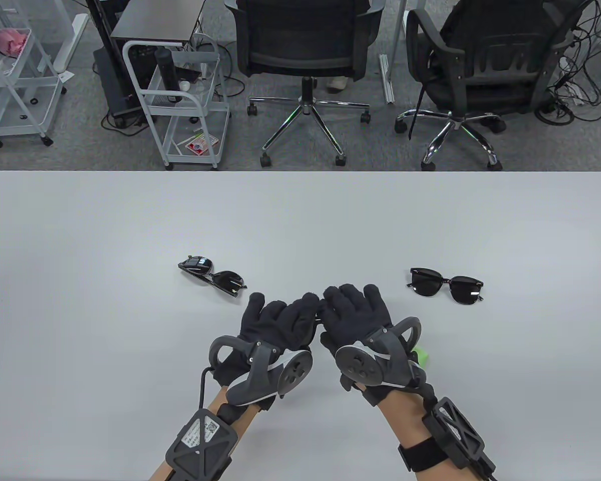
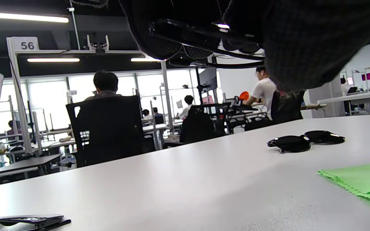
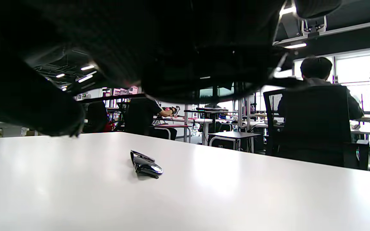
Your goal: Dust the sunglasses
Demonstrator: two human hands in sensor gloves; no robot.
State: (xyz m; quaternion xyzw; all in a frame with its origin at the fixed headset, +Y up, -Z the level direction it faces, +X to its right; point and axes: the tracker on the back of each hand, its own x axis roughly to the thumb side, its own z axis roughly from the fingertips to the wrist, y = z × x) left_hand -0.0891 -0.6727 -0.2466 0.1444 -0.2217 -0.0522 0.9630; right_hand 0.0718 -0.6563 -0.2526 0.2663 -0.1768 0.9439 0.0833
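Both gloved hands meet at the table's near middle, backs up, fingers curled down. My left hand [image 1: 280,320] and right hand [image 1: 353,310] hold a thin-framed black pair of sunglasses [image 2: 201,33] between them. It is almost hidden in the table view; the wrist views show it under the gloves [image 3: 210,84]. A folded pair with shiny lenses [image 1: 213,277] lies to the left of the hands. An unfolded black pair [image 1: 446,284] lies to the right. A green cloth [image 1: 421,356] peeks out under my right wrist and lies flat on the table [image 2: 361,183].
The white table [image 1: 80,240] stretches wide on both sides. Beyond its far edge stand two office chairs [image 1: 305,45] and a white wire cart [image 1: 180,100]. People sit at desks in the background of the wrist views.
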